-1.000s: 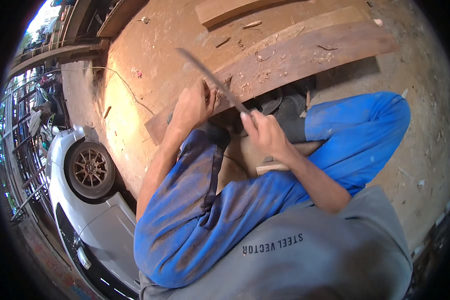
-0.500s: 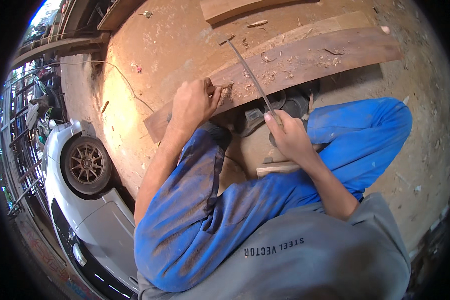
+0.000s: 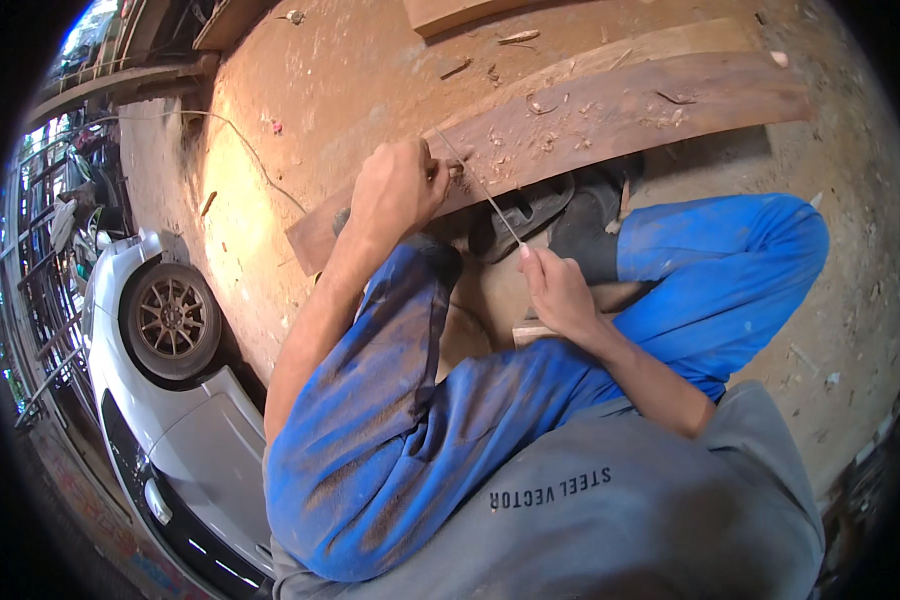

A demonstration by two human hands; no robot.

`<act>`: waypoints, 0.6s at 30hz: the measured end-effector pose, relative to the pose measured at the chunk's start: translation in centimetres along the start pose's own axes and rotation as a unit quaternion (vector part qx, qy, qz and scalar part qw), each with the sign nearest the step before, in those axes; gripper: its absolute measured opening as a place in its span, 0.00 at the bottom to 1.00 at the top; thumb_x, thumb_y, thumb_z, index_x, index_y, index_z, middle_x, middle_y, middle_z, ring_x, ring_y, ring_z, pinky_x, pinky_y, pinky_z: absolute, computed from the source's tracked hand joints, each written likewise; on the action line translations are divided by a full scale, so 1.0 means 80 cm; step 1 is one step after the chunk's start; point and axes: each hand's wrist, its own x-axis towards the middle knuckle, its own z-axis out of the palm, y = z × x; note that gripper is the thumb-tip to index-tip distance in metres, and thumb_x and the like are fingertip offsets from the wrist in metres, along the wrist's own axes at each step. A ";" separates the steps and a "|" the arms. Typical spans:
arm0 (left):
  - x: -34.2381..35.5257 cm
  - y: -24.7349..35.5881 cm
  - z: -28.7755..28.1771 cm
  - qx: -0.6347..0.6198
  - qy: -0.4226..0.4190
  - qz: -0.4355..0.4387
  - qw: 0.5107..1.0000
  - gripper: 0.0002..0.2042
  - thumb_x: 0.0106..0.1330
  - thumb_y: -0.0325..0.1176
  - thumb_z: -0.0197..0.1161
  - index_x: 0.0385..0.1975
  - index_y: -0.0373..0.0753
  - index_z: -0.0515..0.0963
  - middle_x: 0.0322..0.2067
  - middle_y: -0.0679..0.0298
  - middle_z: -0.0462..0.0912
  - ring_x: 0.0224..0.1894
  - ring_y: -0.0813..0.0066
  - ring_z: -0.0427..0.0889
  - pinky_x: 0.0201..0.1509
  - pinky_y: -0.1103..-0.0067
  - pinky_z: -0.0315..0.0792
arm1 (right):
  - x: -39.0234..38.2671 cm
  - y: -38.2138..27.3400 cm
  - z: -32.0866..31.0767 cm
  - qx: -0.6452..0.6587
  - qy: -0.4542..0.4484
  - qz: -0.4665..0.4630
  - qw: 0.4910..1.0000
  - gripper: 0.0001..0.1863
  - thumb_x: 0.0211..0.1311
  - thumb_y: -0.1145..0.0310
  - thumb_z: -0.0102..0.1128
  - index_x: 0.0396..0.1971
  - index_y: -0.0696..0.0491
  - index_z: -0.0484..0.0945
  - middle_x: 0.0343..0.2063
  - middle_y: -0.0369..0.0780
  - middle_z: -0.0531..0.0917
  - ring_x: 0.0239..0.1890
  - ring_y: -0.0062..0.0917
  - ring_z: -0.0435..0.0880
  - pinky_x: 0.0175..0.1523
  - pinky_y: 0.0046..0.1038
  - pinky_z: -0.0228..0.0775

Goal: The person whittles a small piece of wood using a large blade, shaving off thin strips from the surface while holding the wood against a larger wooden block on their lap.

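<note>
My left hand (image 3: 395, 185) is closed on a small wooden piece (image 3: 456, 166), mostly hidden by its fingers, at the left part of a long dark wooden board (image 3: 610, 130). My right hand (image 3: 555, 285) grips a long, thin metal tool (image 3: 490, 198), seemingly a file or blade, which slants up to the left across the board beside the small piece. Curled shavings and chips (image 3: 540, 140) lie on the board. The board lies across low dark objects (image 3: 500, 230) in front of my crossed legs in blue trousers (image 3: 720, 260).
A lighter plank (image 3: 670, 42) lies behind the board, with another wooden beam (image 3: 460, 15) farther back. A white car (image 3: 190, 430) with a bronze-rimmed wheel (image 3: 170, 320) is close on my left. A thin cord (image 3: 250, 150) runs over the dusty floor. Metal bars (image 3: 30, 300) line the far left.
The tool has moved down from above the board, its tip now lower and near my left fingers. My right hand has moved slightly down; my left hand is slightly higher.
</note>
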 end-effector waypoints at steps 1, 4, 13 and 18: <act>-0.003 -0.006 0.004 0.003 0.006 0.003 1.000 0.15 0.63 0.36 0.65 0.21 0.29 0.81 0.23 0.39 0.82 0.31 0.39 0.85 0.38 0.56 0.80 | 0.001 -0.012 -0.005 0.008 0.003 -0.014 1.000 0.17 0.79 0.61 0.50 0.32 0.59 0.75 0.25 0.59 0.80 0.33 0.60 0.80 0.33 0.55 0.67; -0.004 -0.013 0.006 -0.011 0.029 0.004 1.000 0.15 0.63 0.36 0.65 0.22 0.28 0.81 0.24 0.39 0.82 0.32 0.39 0.85 0.38 0.56 0.80 | -0.006 -0.042 -0.019 0.036 0.002 -0.052 0.998 0.18 0.79 0.61 0.50 0.32 0.59 0.76 0.24 0.59 0.79 0.31 0.59 0.80 0.32 0.54 0.68; -0.013 -0.016 0.005 -0.014 0.000 -0.020 1.000 0.14 0.64 0.37 0.66 0.27 0.28 0.80 0.26 0.41 0.83 0.34 0.40 0.86 0.39 0.57 0.79 | 0.003 -0.034 -0.023 0.061 0.009 -0.084 0.995 0.16 0.77 0.64 0.52 0.31 0.59 0.76 0.20 0.57 0.78 0.28 0.57 0.81 0.29 0.50 0.68; -0.008 -0.017 0.000 0.006 -0.025 -0.027 0.999 0.14 0.66 0.37 0.66 0.29 0.29 0.81 0.27 0.42 0.85 0.34 0.42 0.86 0.40 0.58 0.79 | 0.008 0.016 -0.012 -0.003 -0.007 -0.029 1.000 0.18 0.77 0.62 0.52 0.30 0.60 0.77 0.23 0.58 0.79 0.29 0.58 0.80 0.30 0.49 0.67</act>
